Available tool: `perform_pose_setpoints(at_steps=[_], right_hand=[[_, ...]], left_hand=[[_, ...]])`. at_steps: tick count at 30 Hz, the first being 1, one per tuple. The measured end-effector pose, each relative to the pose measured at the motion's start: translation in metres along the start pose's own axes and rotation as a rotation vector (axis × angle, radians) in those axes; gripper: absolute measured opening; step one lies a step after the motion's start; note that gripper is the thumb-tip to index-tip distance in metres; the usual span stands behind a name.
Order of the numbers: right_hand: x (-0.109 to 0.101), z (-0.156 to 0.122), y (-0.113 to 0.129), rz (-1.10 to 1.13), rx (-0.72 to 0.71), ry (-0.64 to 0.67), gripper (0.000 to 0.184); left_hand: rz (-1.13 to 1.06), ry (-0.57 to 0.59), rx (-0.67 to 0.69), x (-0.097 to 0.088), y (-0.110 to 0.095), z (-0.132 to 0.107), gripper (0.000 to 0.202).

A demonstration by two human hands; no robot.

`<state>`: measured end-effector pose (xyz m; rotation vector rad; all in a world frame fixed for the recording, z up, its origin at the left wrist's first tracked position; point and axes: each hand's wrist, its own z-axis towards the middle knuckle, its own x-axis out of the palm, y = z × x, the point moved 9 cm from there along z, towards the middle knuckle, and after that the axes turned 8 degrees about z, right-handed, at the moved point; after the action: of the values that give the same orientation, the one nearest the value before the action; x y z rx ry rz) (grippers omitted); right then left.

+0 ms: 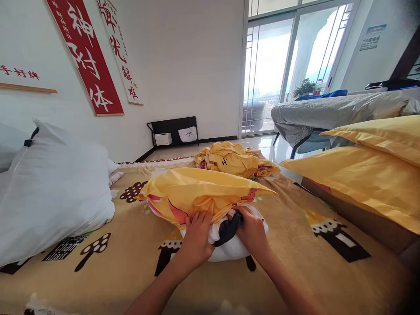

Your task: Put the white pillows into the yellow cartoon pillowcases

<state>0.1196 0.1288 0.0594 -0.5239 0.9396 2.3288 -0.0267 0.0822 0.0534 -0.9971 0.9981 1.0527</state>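
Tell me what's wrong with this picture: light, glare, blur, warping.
Head view: daylight through the glass doors is blown out white; the red banner leans from wide-angle warping; the lower right corner darkens and softens; the left hand, right hand and yellow pillowcase are sharp and evenly lit.

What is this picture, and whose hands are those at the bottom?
There is no machine here, just a person. A small camera sits on their head and looks down, so you see what they see. That also squashes the picture a bit. The left hand and right hand are their own. Both seem to hold the open end of a yellow pillowcase, where a white pillow pokes out. Between the hands is a dark bit that I can't make out. It all lies on a tan blanket with little pictures on it. Around it are a big white cushion, a crumpled yellow cloth heap and two yellow pillows.
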Motion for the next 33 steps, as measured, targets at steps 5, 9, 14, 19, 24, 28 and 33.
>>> perform_pose_setpoints(at_steps=[5, 9, 14, 19, 24, 28, 33], right_hand=[[-0.036, -0.056, 0.066, -0.014, -0.56, -0.227, 0.032], [-0.008, -0.07, 0.082, -0.093, -0.646, -0.089, 0.026], [0.033, -0.054, 0.077, -0.124, -0.675, -0.036, 0.032], [0.068, -0.018, 0.081, -0.231, -0.636, 0.162, 0.051], [0.076, 0.007, 0.067, -0.265, -0.496, 0.243, 0.047], [0.066, 0.002, 0.046, -0.249, -0.388, 0.123, 0.047], [0.066, -0.011, 0.044, -0.206, -0.399, 0.043, 0.052]], left_hand=[[-0.029, -0.052, 0.055, -0.006, 0.005, 0.007, 0.035], [-0.118, -0.055, 0.15, -0.02, 0.006, 0.018, 0.023], [-0.207, -0.116, 0.088, -0.032, 0.019, 0.023, 0.03], [0.027, -0.22, 0.098, -0.023, 0.024, 0.02, 0.029], [0.254, -0.341, 0.188, -0.021, 0.018, 0.014, 0.027], [0.225, -0.363, 0.22, -0.028, 0.027, 0.004, 0.045], [0.111, -0.289, 0.095, -0.022, 0.062, 0.003, 0.03]])
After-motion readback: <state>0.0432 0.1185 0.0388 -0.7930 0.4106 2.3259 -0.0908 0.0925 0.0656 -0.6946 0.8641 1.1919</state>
